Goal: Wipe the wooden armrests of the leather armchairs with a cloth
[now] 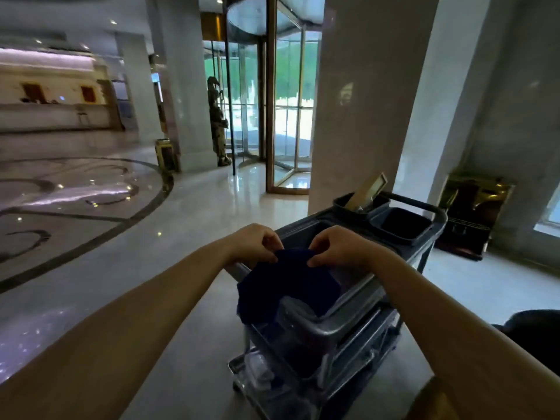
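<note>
- My left hand (pixel 257 242) pinches the top edge of the dark blue cloth (pixel 285 286) at its left corner, fingers clenched on the fabric.
- My right hand (pixel 336 247) grips the same top edge just to the right, also closed on the cloth.
- The cloth hangs down between my hands, draped over the near end of the grey cleaning cart (pixel 348 322).
- At the cart's far end I see a dark bin (pixel 403 227) and a flat tan item (pixel 368 190) standing tilted.
- Further off to the left stands a revolving glass door (pixel 272 110), with a white pillar (pixel 363 95) just behind the cart.
</note>
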`<action>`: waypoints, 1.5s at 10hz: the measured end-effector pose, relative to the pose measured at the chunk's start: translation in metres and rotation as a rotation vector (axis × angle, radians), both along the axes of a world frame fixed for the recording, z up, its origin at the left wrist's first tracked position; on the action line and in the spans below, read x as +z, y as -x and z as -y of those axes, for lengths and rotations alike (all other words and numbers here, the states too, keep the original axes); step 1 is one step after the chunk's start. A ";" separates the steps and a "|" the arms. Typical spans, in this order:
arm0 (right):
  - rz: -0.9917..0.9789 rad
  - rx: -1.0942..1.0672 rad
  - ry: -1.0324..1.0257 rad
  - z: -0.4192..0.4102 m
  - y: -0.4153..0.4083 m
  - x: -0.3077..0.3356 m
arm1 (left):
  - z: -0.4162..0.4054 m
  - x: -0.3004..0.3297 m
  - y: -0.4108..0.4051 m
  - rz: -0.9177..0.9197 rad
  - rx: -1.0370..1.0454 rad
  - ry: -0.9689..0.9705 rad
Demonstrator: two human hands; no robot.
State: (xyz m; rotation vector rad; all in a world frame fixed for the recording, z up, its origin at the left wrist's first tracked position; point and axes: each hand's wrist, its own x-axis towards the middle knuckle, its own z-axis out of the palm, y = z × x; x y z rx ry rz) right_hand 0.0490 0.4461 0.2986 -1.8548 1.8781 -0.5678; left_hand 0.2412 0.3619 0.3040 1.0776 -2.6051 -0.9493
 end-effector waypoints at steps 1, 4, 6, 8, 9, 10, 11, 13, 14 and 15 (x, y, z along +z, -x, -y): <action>-0.014 -0.082 0.007 0.046 0.021 -0.001 | 0.058 -0.002 0.029 -0.005 -0.084 0.002; -0.022 -0.284 0.003 0.172 0.101 -0.045 | 0.216 -0.050 0.134 -0.014 -0.242 0.044; 0.007 -0.445 -0.023 0.229 0.147 -0.085 | 0.288 -0.090 0.200 -0.010 -0.351 0.062; 0.099 -0.648 -0.138 0.256 0.168 -0.151 | 0.331 -0.154 0.247 0.054 -0.527 0.006; 0.119 -0.744 -0.210 0.263 0.169 -0.182 | 0.344 -0.186 0.262 0.120 -0.607 -0.056; 0.152 -0.819 -0.295 0.263 0.169 -0.211 | 0.354 -0.219 0.273 0.165 -0.675 -0.138; 0.201 -0.880 -0.360 0.260 0.166 -0.238 | 0.354 -0.249 0.278 0.215 -0.705 -0.219; 0.267 -0.959 -0.487 0.246 0.151 -0.287 | 0.345 -0.296 0.278 0.286 -0.753 -0.335; 0.314 -0.971 -0.548 0.241 0.151 -0.296 | 0.343 -0.304 0.281 0.339 -0.759 -0.389; 0.307 -1.007 -0.535 0.241 0.156 -0.292 | 0.345 -0.300 0.285 0.333 -0.721 -0.379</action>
